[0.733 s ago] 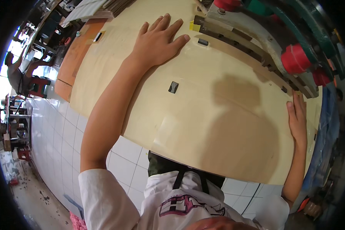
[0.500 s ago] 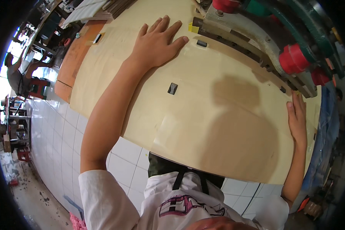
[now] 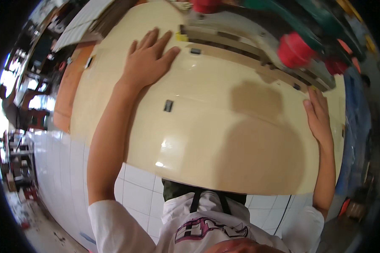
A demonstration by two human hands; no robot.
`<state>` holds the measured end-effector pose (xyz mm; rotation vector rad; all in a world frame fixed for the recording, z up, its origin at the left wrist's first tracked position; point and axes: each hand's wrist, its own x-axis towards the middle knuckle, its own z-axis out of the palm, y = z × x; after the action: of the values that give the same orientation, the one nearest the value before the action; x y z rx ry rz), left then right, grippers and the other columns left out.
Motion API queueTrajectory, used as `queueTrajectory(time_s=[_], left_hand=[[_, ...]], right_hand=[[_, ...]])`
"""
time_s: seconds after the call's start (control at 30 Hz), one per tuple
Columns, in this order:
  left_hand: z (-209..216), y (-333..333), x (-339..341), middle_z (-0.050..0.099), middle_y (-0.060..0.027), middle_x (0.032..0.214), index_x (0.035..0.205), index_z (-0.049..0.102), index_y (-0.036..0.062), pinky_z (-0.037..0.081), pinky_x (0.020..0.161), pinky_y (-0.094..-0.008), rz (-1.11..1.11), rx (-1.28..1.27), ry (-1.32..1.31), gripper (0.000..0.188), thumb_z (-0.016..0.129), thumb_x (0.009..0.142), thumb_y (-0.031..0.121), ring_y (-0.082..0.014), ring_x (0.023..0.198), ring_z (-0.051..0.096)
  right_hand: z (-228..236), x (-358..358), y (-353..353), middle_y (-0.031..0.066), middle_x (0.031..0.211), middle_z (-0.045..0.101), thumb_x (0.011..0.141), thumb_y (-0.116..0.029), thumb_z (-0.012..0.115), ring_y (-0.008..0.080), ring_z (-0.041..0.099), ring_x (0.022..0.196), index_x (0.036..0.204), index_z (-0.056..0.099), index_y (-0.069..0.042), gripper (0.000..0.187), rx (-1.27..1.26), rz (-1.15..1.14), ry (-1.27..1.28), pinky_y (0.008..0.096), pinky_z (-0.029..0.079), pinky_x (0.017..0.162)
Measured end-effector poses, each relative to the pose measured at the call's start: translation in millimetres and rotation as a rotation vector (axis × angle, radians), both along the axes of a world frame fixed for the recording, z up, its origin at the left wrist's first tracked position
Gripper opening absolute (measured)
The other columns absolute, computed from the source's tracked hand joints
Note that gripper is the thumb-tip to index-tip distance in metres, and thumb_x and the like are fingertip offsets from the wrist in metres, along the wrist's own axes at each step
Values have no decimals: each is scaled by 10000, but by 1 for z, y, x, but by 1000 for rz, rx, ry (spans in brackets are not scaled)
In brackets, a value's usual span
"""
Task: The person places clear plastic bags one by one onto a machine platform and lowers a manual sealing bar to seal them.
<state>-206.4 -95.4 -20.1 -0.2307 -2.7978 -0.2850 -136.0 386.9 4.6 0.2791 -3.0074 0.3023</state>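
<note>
A broad cream-coloured tabletop [image 3: 147, 139] with a glossy surface stretches before me. My left hand [image 3: 150, 59] lies on it with the fingers spread, left of the near end of a long metal bar [image 3: 228, 40] that belongs to a machine. At the bar's right end rests my right hand [image 3: 318, 111], fingers stretched out and flat, the fingertips close against the bar. Neither hand grips anything. Small dark rectangular pieces sit in the surface: one dark piece [image 3: 168, 105] in the middle and another dark piece [image 3: 195, 51] beside the left end of the bar.
The machine's green arm [image 3: 299, 21] and red round knobs [image 3: 296, 49] overhang the far right. Stacked pale panels [image 3: 82, 25] lie at the far left, near an orange-brown board [image 3: 67, 101]. Blue sheeting [image 3: 355, 126] hangs at the right edge. Another person [image 3: 13, 105] sits at the left.
My view has shifted slightly, so the tabletop and machine appear further left. Both hands keep nearly the same places on the surface, still flat beside the bar.
</note>
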Motion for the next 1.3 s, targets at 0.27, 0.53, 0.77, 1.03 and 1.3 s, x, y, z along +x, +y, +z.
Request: queueTrajectory(time_s=[0.27, 0.53, 0.77, 1.03, 1.3], left_hand=[[3, 1, -1, 342, -149, 1568, 1449, 486, 158, 173, 1191, -492, 24, -46, -95, 594, 430, 988, 529, -299, 1472, 274], [6, 2, -2, 359, -152, 1557, 1443, 476, 124, 203, 1174, -506, 44, -103, -113, 561, 448, 1003, 471, -305, 1460, 296], [7, 2, -1, 361, -143, 1555, 1437, 470, 111, 204, 1172, -512, 27, -63, -112, 554, 448, 1001, 453, -310, 1451, 308], [7, 1, -2, 353, -139, 1559, 1447, 461, 116, 197, 1175, -510, 38, -64, -147, 558, 432, 1005, 456, -309, 1457, 292], [10, 3, 1, 343, -132, 1567, 1448, 462, 116, 190, 1180, -502, 56, -53, -115, 568, 424, 1006, 472, -300, 1462, 287]], right_hand=[[-3, -3, 3, 231, 1558, 311, 1024, -408, 427, 348, 253, 1469, 1441, 450, -19, 571, 56, -41, 5, 533, 141, 1189], [-5, 0, 0, 160, 1597, 269, 1025, -465, 401, 319, 226, 1487, 1460, 433, -55, 598, 76, -27, 37, 533, 135, 1192], [-4, -1, -1, 151, 1600, 265, 1023, -454, 419, 315, 226, 1487, 1463, 429, -65, 588, 82, -19, 64, 537, 141, 1192], [-5, -6, 1, 164, 1587, 288, 1020, -458, 432, 315, 232, 1484, 1441, 456, -45, 590, 87, -16, 56, 540, 153, 1188], [-1, -6, -2, 167, 1585, 293, 1017, -477, 423, 311, 232, 1485, 1433, 467, -43, 602, 69, -22, 22, 539, 150, 1190]])
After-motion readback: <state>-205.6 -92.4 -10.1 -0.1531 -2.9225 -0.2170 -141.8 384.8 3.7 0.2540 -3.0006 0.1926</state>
